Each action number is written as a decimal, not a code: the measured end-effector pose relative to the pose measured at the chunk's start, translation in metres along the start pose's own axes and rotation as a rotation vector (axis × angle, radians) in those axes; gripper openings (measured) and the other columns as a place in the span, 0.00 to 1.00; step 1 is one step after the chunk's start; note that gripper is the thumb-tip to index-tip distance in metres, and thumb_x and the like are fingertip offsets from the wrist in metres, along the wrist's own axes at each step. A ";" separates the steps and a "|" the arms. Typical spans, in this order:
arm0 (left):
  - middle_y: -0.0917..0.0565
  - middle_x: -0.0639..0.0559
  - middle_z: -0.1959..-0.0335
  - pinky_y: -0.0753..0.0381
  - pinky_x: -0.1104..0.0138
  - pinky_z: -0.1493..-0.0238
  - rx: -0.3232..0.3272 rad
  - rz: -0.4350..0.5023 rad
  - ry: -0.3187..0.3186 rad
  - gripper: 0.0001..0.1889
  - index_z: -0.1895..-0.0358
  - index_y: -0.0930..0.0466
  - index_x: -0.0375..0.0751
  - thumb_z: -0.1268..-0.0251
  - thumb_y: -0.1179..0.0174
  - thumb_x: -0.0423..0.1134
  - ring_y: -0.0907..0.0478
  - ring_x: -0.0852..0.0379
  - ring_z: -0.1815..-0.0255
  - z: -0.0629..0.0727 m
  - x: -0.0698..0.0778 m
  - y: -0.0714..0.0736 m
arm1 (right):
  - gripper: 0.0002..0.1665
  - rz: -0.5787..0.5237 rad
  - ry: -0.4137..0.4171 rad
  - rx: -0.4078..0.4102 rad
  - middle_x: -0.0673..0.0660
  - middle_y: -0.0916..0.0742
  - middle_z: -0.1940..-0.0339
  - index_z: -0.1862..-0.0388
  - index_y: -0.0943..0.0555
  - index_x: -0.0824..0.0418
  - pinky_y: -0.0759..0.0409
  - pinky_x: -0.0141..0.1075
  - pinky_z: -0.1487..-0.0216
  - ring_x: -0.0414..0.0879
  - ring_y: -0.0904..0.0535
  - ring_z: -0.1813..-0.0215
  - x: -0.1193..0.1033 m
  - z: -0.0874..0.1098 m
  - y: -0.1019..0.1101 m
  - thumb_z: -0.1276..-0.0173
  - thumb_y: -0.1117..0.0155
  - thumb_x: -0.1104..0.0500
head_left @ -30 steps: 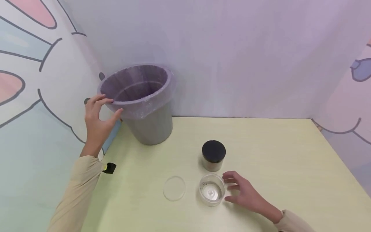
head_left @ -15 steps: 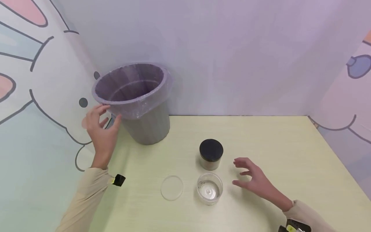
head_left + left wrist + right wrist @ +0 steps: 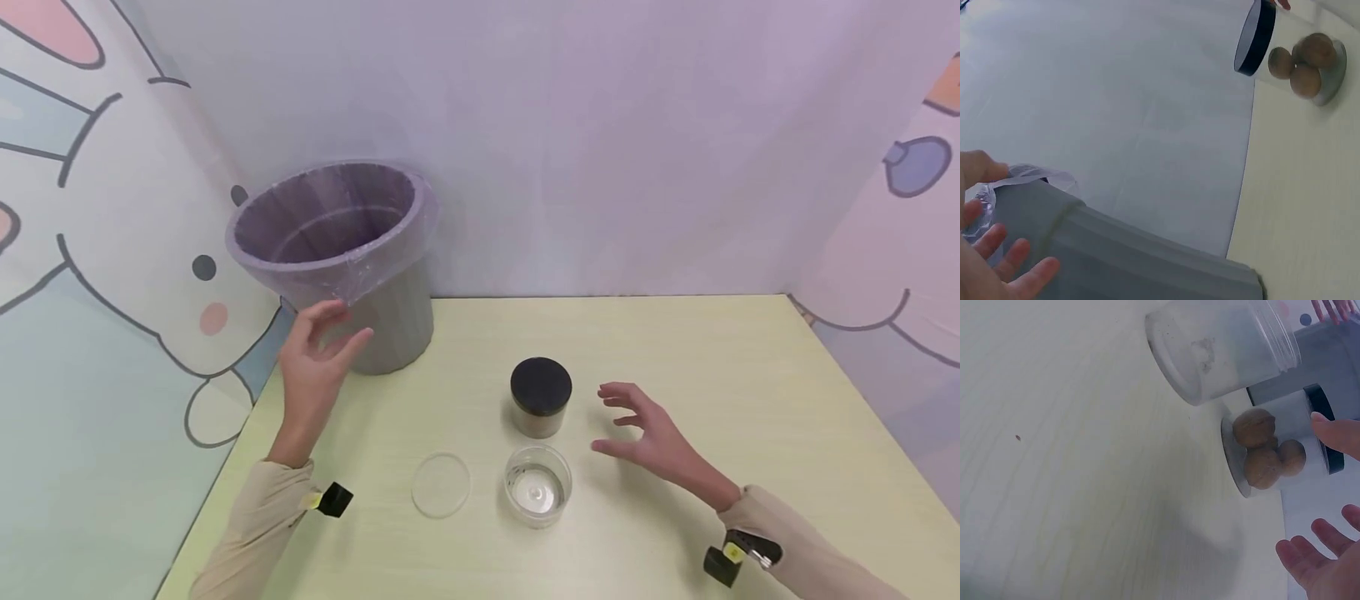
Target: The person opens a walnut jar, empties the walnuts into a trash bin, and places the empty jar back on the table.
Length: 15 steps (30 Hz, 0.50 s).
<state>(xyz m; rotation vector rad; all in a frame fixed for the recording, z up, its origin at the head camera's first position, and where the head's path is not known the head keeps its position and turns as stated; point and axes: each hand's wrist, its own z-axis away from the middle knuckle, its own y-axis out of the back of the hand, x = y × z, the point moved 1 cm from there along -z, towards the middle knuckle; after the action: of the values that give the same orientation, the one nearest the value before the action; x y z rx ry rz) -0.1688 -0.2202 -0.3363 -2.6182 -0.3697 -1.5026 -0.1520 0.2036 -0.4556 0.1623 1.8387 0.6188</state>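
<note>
Work status, judged from the layout: one container stood uncovered and the other capped, with neither hand engaged on either. The clear, straight-walled plastic jar (image 3: 1229,369) stood upright near the middle of the pale yellow rectangular worktop (image 3: 712,367), without a cover. A thin, clear plastic disc (image 3: 441,486), apparently its lid, lay flat beside it, on the side of the worktop's left edge. Refitting of the disc was not done. The second clear plastic jar (image 3: 1300,415) stood upright just beyond the uncovered one, toward the far edge; its flat, round black lid (image 3: 541,386) was seated, so unsealing was likewise not done. Contents: the capped jar held at least three round brown nuts (image 3: 1263,467), apparently walnuts, at its base; the uncovered jar showed only dark specks on its wall. The grey, ribbed plastic bin (image 3: 397,333) stood at the worktop's far left corner, with a translucent plastic liner (image 3: 375,271) folded over its rim; no contents were visible, although its floor was partly hidden. The left hand (image 3: 311,362) was in front of the bin, thumb spread from loosely curved fingers, gripping nothing; contact with the liner could not be confirmed. The right hand (image 3: 648,433), similarly spread, was apart from both jars on the right-edge side and held nothing.
</note>
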 end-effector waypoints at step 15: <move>0.25 0.48 0.46 0.23 0.58 0.49 -0.289 -0.027 0.056 0.27 0.42 0.30 0.28 0.48 0.35 0.21 0.27 0.53 0.44 0.018 -0.010 -0.029 | 0.43 -0.145 -0.016 -0.034 0.69 0.25 0.42 0.38 0.34 0.69 0.27 0.58 0.49 0.70 0.30 0.41 -0.023 -0.020 -0.011 0.52 0.24 0.68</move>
<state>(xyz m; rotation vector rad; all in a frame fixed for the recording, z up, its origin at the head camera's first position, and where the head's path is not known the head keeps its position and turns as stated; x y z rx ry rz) -0.1667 -0.1901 -0.3551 -2.7847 -0.1963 -1.7530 -0.1604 0.1782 -0.4370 0.0111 1.8053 0.5448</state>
